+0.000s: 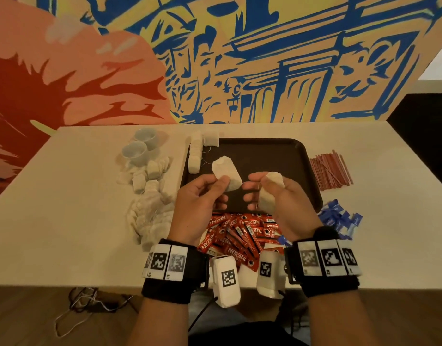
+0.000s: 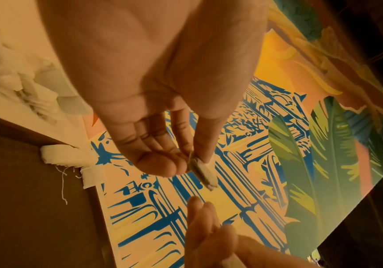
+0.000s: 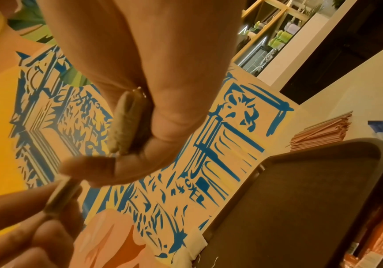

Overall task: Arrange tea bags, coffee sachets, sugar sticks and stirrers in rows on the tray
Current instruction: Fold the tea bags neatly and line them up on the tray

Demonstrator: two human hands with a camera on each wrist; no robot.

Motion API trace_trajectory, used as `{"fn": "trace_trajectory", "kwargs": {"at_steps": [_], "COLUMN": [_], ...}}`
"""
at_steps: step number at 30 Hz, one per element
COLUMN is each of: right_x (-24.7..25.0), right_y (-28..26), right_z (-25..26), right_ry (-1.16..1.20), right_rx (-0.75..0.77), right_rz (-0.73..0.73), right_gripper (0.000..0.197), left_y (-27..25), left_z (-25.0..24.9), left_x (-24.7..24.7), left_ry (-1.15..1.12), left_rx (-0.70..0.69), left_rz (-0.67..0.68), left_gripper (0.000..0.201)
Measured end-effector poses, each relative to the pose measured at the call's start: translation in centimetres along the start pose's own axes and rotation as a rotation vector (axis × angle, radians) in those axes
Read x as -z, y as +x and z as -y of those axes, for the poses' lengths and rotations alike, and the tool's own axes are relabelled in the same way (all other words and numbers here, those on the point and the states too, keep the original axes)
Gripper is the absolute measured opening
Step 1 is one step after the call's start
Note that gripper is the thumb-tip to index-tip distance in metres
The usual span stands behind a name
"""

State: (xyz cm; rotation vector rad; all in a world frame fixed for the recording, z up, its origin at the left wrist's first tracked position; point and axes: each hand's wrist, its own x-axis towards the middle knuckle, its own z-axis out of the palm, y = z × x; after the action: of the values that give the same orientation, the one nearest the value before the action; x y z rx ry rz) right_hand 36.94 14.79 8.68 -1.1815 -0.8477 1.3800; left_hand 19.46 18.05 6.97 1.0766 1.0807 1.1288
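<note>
Your table point(image 1: 72, 196) is a pale, matte slab, and on it sits the dark tray point(image 1: 269, 151), a smooth rounded-corner rectangle with a raised rim. Along the tray's far-left edge a row of tea bags point(image 1: 195, 156) lies, soft, off-white paper pillows with loose threads. A bigger crumpled heap of tea bags point(image 1: 150, 203) rests on the table left of the tray, near two glossy white cups point(image 1: 140, 146). In front of the tray lies a pile of shiny red coffee sachets point(image 1: 239, 233); to the right are thin reddish stirrers point(image 1: 331, 171) in a flat bundle, and below them crinkled blue sugar sticks point(image 1: 339, 218).

Your left hand point(image 1: 202, 196) pinches one flat, pentagon-shaped tea bag point(image 1: 226, 174) between thumb and fingers, above the tray. Your right hand point(image 1: 277, 196) grips a second tea bag point(image 1: 267, 193), plump and fibrous, with curled fingers, just beside the first.
</note>
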Motion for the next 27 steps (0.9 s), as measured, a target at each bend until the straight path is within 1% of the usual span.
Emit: {"fn": "trace_trajectory", "kwargs": {"at_steps": [6, 10, 12, 14, 17, 20, 22, 24, 27], "right_x": [-1.1, -1.0, -0.8, -0.6, -0.5, -0.6, -0.6, -0.3, 0.2], "right_y": [0.2, 0.9, 1.2, 1.3, 1.3, 1.5, 1.7, 1.9, 2.2], "right_z": [0.3, 0.2, 0.1, 0.0, -0.3, -0.6, -0.9, -1.1, -1.6], "right_ry": [-0.168, -0.308, -0.349, -0.382, -0.451, -0.464, -0.439, -0.408, -0.423], "right_rx": [0.022, 0.06, 0.068, 0.08, 0.103, 0.112, 0.1, 0.058, -0.009], "right_rz": [0.028, 0.069, 0.07, 0.071, 0.087, 0.101, 0.076, 0.018, -0.038], "right_gripper": [0.024, 0.022, 0.023, 0.021, 0.017, 0.014, 0.019, 0.024, 0.016], "left_y": [0.0, 0.0, 0.1, 0.2, 0.4, 0.5, 0.8, 1.4, 3.4], "left_z": [-0.1, -0.2, -0.3, -0.5, -0.7, -1.1, -2.0, -3.5, -6.2], "left_x": [-0.1, 0.4, 0.8, 1.3, 1.8, 2.0, 2.3, 2.9, 4.3], "left_ry": [0.006, 0.021, 0.023, 0.018, 0.054, 0.067, 0.059, 0.05, 0.046], "left_rx": [0.019, 0.014, 0.013, 0.01, 0.009, 0.012, -0.006, -0.04, -0.124], "left_rz": [0.02, 0.016, 0.004, -0.002, 0.012, 0.041, 0.043, 0.0, -0.078], "left_gripper": [0.019, 0.022, 0.023, 0.028, 0.031, 0.025, 0.019, 0.012, 0.008]}}
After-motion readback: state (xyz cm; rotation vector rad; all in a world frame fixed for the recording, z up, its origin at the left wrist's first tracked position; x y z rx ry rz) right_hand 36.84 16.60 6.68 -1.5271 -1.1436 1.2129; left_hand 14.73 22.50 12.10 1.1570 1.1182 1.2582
